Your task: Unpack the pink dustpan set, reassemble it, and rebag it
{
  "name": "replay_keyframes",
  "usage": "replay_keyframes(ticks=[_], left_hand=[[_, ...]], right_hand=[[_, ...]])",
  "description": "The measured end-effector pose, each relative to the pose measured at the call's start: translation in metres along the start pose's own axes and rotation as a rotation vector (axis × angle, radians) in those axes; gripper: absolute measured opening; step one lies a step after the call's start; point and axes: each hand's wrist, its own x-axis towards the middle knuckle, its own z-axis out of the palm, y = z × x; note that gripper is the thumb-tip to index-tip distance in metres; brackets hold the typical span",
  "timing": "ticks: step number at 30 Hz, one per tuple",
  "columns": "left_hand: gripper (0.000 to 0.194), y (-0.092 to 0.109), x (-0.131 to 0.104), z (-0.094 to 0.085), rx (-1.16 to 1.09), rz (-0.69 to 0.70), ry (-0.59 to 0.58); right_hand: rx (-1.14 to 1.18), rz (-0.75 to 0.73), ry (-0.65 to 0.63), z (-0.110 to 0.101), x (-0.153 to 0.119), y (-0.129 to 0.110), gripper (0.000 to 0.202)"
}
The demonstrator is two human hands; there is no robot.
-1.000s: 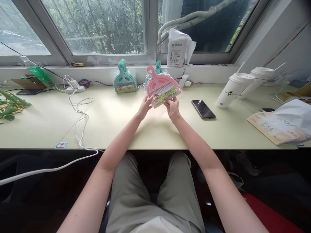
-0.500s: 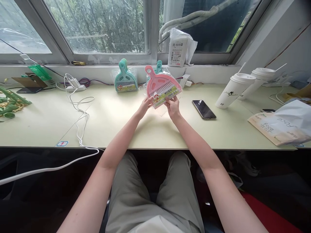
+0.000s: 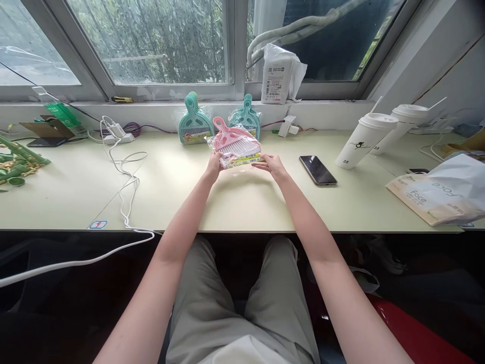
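Observation:
A pink dustpan and brush set (image 3: 237,144) in a clear wrapper is held between my two hands above the table, tilted back, its handle pointing away to the upper left. My left hand (image 3: 215,164) is closed on its lower left corner. At the lower right corner, my right hand (image 3: 271,166) pinches the wrapped edge, fingers stretched underneath. Behind it, a green dustpan set (image 3: 245,115) leans against the wall, partly hidden by the pink one. Several more green dustpan sets (image 3: 195,124) stand stacked to its left.
A phone (image 3: 317,170) lies right of my hands, with white paper cups (image 3: 366,139) and a tissue pack (image 3: 435,194) beyond. White cables (image 3: 125,197) run across the table (image 3: 170,202) at left. A wrapped white pack (image 3: 278,76) stands on the sill; a yellow cutter (image 3: 122,99) lies there too.
The pink dustpan set has moved left and down and tipped flatter, uncovering the green set behind it. My right hand has shifted to its right corner.

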Motion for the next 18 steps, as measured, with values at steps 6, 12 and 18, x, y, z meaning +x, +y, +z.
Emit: replay_keyframes(ticks=[6,12,18], left_hand=[[0.044,-0.002,-0.004,-0.002,0.011,0.012,-0.096],[0.055,0.001,-0.02,0.006,-0.015,0.072,-0.315],[0.056,0.002,-0.027,0.01,-0.037,0.074,-0.382]], right_hand=[[0.007,-0.069,0.088,0.012,0.002,0.012,0.032],[-0.209,-0.269,0.355,0.006,0.008,0.014,0.052],[-0.3,-0.364,0.315,0.01,0.001,0.007,0.041]])
